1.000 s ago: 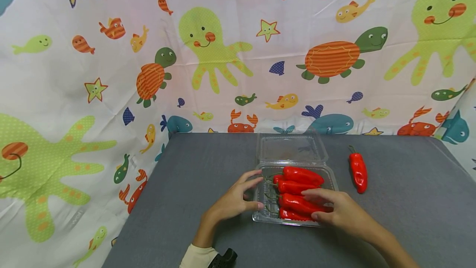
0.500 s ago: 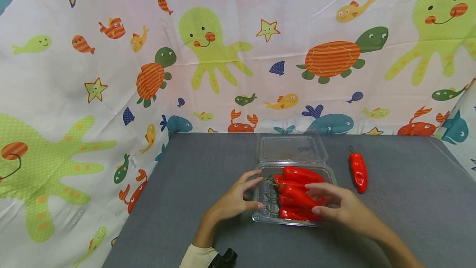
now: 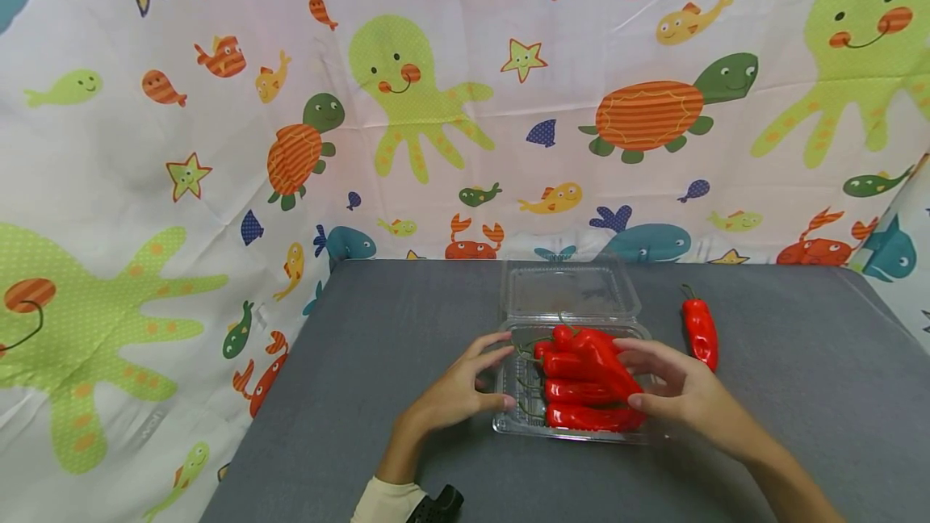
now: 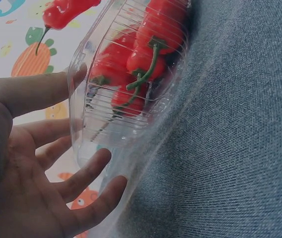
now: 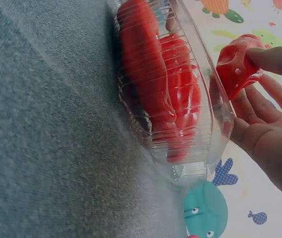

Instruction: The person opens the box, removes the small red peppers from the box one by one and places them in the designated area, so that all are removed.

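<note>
My right hand [image 3: 693, 406] pinches a red chili pepper [image 3: 606, 363] by its tip end, thumb on one side and fingers on the other. That pepper slants above several other red peppers [image 3: 581, 416], its stem pointing to the back. In the right wrist view the held pepper [image 5: 238, 64] is outside the clear plastic container [image 5: 208, 119], over its rim. My left hand [image 3: 454, 390] has its fingers spread at the container's left side. The left wrist view shows its thumb overlapping the rim of the container [image 4: 76, 111], with the other fingers loosely extended.
The container's hinged clear lid [image 3: 567, 289] lies open toward the back of the grey table [image 3: 407, 305]. One more red pepper [image 3: 700, 333] lies to the right, close behind my right hand. A curtain [image 3: 465, 135] printed with sea animals hangs behind and along the left.
My right hand has picked up one pepper from the pile, raised it and swung its stem end toward the back. The hand shifted slightly right. My left hand has stayed still.
</note>
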The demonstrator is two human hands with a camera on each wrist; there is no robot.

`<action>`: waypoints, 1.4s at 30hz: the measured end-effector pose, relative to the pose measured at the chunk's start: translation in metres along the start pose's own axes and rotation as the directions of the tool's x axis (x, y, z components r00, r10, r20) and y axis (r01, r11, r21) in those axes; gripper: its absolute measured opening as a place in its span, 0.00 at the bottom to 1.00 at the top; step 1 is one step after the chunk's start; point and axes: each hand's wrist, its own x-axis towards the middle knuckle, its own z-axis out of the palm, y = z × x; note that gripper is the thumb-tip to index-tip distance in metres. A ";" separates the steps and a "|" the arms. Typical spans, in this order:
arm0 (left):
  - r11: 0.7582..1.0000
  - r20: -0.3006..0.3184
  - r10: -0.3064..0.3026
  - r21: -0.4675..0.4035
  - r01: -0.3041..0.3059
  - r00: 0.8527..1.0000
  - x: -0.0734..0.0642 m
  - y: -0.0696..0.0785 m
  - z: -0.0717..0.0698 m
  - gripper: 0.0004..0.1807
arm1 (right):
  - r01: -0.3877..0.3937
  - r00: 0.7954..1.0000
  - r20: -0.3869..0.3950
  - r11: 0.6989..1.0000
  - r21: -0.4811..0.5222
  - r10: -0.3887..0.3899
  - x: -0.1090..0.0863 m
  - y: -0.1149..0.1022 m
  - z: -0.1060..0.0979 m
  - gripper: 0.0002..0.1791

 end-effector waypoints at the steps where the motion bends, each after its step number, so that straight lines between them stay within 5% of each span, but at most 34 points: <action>1: 1.000 0.000 0.001 0.000 -0.001 1.000 0.000 0.000 0.000 0.42 | -0.010 1.000 -0.001 1.000 0.007 0.010 0.000 0.000 -0.001 0.36; 18: 1.000 0.009 0.002 -0.027 -0.002 1.000 0.001 -0.002 0.000 0.41 | -0.021 0.988 -0.152 1.000 0.020 0.024 -0.005 0.001 -0.030 0.35; 27: 1.000 0.006 -0.011 -0.021 0.011 1.000 0.000 0.001 0.000 0.42 | 0.122 0.986 -0.137 0.971 0.205 -0.095 -0.007 0.006 -0.046 0.36; 36: 1.000 0.005 -0.017 -0.014 0.017 1.000 0.001 0.000 0.001 0.42 | 0.108 0.982 -0.177 0.958 0.267 -0.061 -0.011 0.011 -0.062 0.35; 42: 1.000 0.006 -0.016 -0.016 0.016 1.000 0.002 0.000 0.001 0.42 | 0.100 0.984 -0.175 0.912 0.397 -0.031 -0.012 0.021 -0.079 0.34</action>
